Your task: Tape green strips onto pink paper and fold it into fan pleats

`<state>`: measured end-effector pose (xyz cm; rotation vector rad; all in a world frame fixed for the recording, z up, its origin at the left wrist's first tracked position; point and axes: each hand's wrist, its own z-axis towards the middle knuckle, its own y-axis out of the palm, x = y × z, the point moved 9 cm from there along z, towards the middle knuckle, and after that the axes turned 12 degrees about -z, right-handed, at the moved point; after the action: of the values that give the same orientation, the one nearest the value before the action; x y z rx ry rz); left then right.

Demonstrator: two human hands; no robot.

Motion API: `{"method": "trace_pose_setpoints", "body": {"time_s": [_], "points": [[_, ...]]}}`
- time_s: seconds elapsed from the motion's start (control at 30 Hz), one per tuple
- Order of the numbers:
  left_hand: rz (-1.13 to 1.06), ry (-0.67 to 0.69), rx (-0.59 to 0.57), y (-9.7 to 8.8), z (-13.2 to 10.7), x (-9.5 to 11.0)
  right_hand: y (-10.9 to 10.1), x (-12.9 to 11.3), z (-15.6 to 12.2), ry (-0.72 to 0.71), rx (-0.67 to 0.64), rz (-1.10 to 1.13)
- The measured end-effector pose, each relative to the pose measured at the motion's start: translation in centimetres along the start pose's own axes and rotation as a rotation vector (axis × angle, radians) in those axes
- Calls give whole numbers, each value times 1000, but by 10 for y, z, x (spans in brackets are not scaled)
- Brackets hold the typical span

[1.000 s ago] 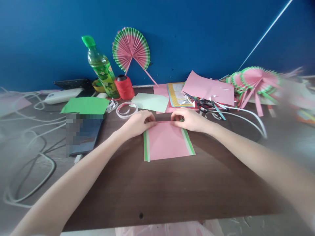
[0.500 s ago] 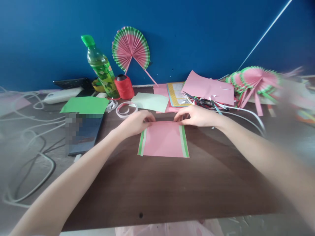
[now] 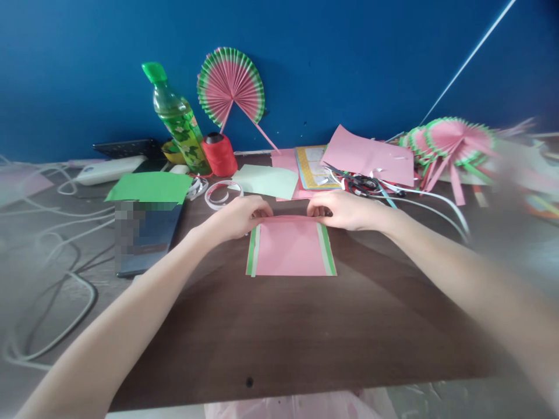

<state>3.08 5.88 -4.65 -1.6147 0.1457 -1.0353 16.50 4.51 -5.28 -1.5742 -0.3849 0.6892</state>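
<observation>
Pink paper (striped green along both sides) lies between the front and back edges of the tabletop, its far edge pinched by left hand and right hand; a pleated fan shows above the back edge.

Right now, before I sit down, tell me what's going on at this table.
A person's hands, the left hand and the right hand, pinch the far edge of a pink sheet near its two corners. Green strips run along its sides, and that far edge looks folded. The rest lies on the brown table. Behind, a pleated fan is up against the blue wall.
</observation>
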Motion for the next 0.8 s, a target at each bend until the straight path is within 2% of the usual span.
{"method": "trace_pose_setpoints", "body": {"time_s": [0.2,0.4,0.57,0.8], "points": [[53,45,-12,0,-2,4,0,-6,-1,-3,-13,-36],[50,13,-52,0,-3,3,-3,-12,-1,26,-40,-66],[60,78,-37,3,-3,2,-2,-12,-2,0,-46,-73],[121,88,-34,7,-4,7,0,-11,-3,-46,-46,-87]]}}
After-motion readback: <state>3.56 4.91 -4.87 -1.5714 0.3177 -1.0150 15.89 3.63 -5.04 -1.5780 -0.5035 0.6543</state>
